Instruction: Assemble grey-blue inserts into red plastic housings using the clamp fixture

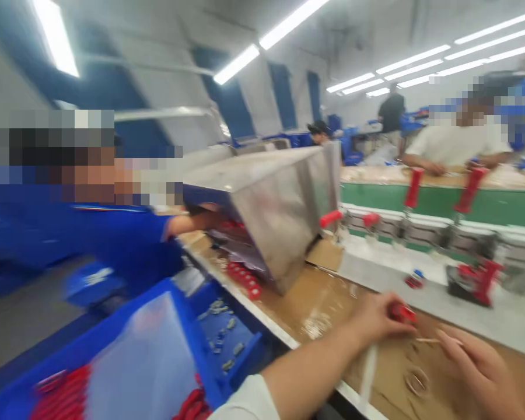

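Observation:
Over the brown work surface, my left hand grips a small red part between thumb and fingers. The picture is blurred, so its exact kind does not show. To its right, my right hand pinches a thin, pale stick, whose tip points toward the red part. Below the stick, a clear ring like a tape roll lies on the surface. A small red and blue piece sits on the white ledge beyond my left hand.
Red-handled toggle clamps and a black and red fixture line the ledge. A metal hood stands left, with a co-worker's arm reaching in. Blue bins hold metal and red parts. Another person sits behind the green conveyor.

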The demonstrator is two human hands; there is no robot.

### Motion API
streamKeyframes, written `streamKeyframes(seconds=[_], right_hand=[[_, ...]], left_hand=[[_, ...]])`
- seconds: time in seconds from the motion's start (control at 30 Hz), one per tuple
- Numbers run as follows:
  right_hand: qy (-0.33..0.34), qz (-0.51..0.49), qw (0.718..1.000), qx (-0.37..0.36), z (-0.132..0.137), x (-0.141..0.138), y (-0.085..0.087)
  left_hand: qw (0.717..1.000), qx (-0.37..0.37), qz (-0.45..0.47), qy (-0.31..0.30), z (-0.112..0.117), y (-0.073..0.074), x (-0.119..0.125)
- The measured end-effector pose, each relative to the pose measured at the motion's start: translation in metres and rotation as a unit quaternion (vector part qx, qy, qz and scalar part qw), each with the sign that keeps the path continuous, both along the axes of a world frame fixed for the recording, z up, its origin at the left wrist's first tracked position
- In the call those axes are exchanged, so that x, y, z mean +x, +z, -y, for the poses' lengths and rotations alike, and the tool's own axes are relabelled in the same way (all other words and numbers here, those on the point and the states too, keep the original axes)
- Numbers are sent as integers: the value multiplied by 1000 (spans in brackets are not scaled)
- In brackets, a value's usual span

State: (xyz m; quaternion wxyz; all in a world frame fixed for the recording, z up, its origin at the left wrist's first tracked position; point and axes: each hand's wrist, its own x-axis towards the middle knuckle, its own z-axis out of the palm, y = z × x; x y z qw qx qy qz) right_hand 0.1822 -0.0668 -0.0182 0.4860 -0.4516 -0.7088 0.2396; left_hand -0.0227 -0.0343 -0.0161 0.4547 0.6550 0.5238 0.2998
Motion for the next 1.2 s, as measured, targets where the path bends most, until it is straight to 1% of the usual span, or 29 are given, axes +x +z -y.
streamKeyframes(seconds=[0.03,0.07,0.13,0.17,0.27,0.4,0.53,0.6,0.63,0.7,0.77,0.83,0.87,1.0,1.2], right_hand=[[39,28,999,0,8,5,0],[98,57,994,-11,13,7,1],[194,91,976,-28,14,3,4],[225,106,968,-40,12,0,5],[274,150,948,-63,6,-7,8],[292,199,933,-69,6,-6,8],[288,203,932,-81,6,-5,9],[277,176,940,-88,6,-5,11],[260,154,949,-94,5,-5,12],[190,93,971,-108,3,-5,14],[87,24,987,-131,0,-5,15],[8,-27,988,-154,-3,-6,15],[-11,-42,986,-164,-5,-6,14],[-21,-50,983,-174,-10,-8,11],[-4,-34,982,-185,-12,-11,9]], left_hand=[[1000,7,-6,-4,-3,0,0],[1000,16,-13,-7,-7,0,-1],[999,38,-29,-18,-16,-5,-3],[998,46,-38,-27,-18,-7,-5],[996,61,-53,-42,-17,-8,-7],[995,61,-67,-46,-13,-3,-6],[994,48,-80,-48,-14,-1,-5],[994,50,-79,-52,-14,-1,-6],[994,53,-78,-55,-14,-1,-6],[993,60,-79,-60,-14,-1,-6],[991,64,-94,-65,-13,1,-6],[989,65,-114,-70,-12,4,-5],[988,64,-124,-72,-12,5,-5],[984,74,-139,-78,-12,7,-4],[983,85,-144,-78,-12,4,-4]])
